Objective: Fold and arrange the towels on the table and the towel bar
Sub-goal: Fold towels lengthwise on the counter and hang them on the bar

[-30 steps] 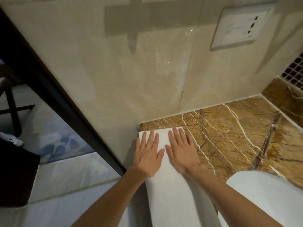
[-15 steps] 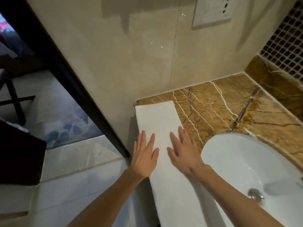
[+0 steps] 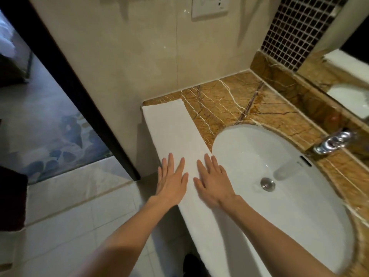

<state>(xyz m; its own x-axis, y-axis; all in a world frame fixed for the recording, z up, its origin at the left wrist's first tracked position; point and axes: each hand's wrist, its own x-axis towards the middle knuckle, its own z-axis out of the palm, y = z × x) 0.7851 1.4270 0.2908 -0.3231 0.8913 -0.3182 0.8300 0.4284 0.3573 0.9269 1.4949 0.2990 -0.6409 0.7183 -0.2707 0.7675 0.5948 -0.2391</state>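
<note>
A long white towel [image 3: 173, 126], folded into a narrow strip, lies along the left edge of the brown marble counter [image 3: 235, 100], running from the back wall toward me. My left hand [image 3: 172, 181] presses flat on the strip's left side with straight, spread fingers. My right hand [image 3: 211, 181] lies flat on the strip's right side, beside the rim of the basin. Both palms face down and neither holds anything. The near end of the towel passes under my forearms and out of clear sight. No towel bar is in view.
A white oval basin [image 3: 279, 176] with a metal drain [image 3: 267, 184] fills the counter's right. A chrome tap [image 3: 331, 141] stands behind it, below a mirror [image 3: 347, 76]. A socket plate [image 3: 209, 7] sits on the beige wall. A dark door frame [image 3: 79, 92] and tiled floor [image 3: 69, 206] lie left.
Both flat hands have slid along the towel toward me, from its far end to the part beside the basin. The view has swung right and down, bringing basin and tap in.
</note>
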